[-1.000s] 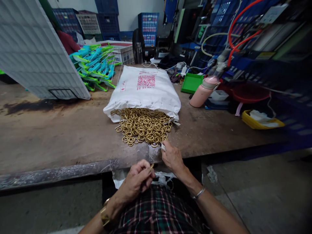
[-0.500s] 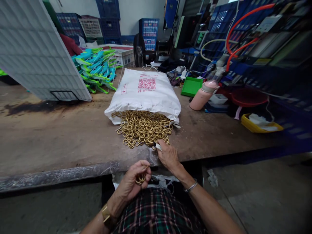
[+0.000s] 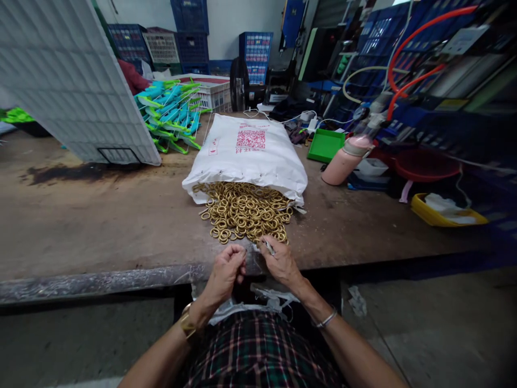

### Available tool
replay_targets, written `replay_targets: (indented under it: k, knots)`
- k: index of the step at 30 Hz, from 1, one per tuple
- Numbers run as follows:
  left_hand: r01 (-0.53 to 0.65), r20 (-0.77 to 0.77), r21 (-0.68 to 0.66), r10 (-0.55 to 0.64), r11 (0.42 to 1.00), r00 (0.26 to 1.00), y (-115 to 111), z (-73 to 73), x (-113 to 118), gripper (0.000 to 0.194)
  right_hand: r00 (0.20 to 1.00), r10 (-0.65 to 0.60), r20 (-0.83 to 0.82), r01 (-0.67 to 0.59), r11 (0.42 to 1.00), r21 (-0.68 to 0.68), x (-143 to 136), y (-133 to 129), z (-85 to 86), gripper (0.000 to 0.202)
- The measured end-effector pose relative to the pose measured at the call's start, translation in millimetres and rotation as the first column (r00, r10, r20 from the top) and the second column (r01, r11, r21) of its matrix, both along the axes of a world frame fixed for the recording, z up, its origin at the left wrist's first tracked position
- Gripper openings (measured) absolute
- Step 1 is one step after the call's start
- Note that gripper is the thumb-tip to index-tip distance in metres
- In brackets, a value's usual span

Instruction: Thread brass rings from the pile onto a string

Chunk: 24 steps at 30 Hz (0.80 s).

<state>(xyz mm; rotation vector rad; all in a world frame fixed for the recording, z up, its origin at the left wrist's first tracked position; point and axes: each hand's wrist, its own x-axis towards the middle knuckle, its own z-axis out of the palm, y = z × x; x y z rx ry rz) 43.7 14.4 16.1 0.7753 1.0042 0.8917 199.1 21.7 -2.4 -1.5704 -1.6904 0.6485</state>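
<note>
My left hand [image 3: 226, 271] is closed in front of the table's near edge, thumb and fingers drawn together. What it holds is hidden by the fingers. Beside it, my right hand [image 3: 279, 262] grips a small, slim pale tool [image 3: 269, 247] whose exact kind I cannot make out. The fingertips of this hand are at the near edge of a heap of brass rings [image 3: 242, 213]. The rings spill from the mouth of a white woven sack [image 3: 258, 159] with red print, which lies on the brown table [image 3: 121, 215].
A white panel [image 3: 100, 86] leans at the left, with green and blue plastic pieces [image 3: 172, 110] behind it. Right of the sack are a green tray [image 3: 325, 145], a pink bottle [image 3: 346, 160] and a yellow tray [image 3: 430, 214]. Crates [image 3: 256, 56] stand behind.
My left hand has risen toward the table edge and turned; the brass rings seen in it before are out of sight. My right hand stays by the heap, its tool now at another angle.
</note>
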Motion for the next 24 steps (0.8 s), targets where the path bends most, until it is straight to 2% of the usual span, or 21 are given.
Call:
replay_targets:
  k: [4, 8, 12, 14, 18, 21, 24]
  knots:
    - [-0.004, -0.236, 0.196, 0.051, 0.981, 0.970, 7.7, -3.6, 0.5, 0.026, 0.985, 0.031, -0.173, -0.043, 0.997, -0.066, -11.8, -2.1, 5.9, 0.023]
    - [0.023, -0.305, 0.343, 0.088, 0.939, 0.948, 10.5, -3.9, 1.3, 0.016, 0.950, 0.070, -0.304, -0.109, 0.988, -0.112, -18.9, -3.1, 10.2, 0.022]
    - [0.026, -0.357, 0.465, 0.161, 0.885, 0.920, 9.2, -2.8, 1.7, 0.016, 0.918, 0.048, -0.394, -0.133, 0.973, -0.191, -21.9, -1.9, 6.1, 0.027]
    - [0.009, -0.348, 0.428, 0.155, 0.904, 0.925, 8.7, -2.9, 1.4, 0.017, 0.886, -0.003, -0.463, -0.127, 0.960, -0.249, -22.8, -0.9, 0.5, 0.027]
    - [-0.052, -0.252, 0.213, 0.106, 0.976, 0.962, 9.6, -4.2, 1.1, 0.023, 0.824, -0.112, -0.555, -0.093, 0.940, -0.328, -24.9, 0.1, -7.8, 0.025]
    - [-0.080, -0.197, 0.133, 0.106, 0.988, 0.975, 10.4, -5.4, 1.6, 0.027, 0.841, -0.107, -0.531, -0.077, 0.947, -0.312, -27.6, -0.1, -5.6, 0.025]
    - [-0.061, -0.191, 0.144, 0.088, 0.988, 0.978, 10.0, -6.3, 1.9, 0.028, 0.876, -0.079, -0.476, -0.072, 0.954, -0.292, -30.8, -0.1, 0.6, 0.023]
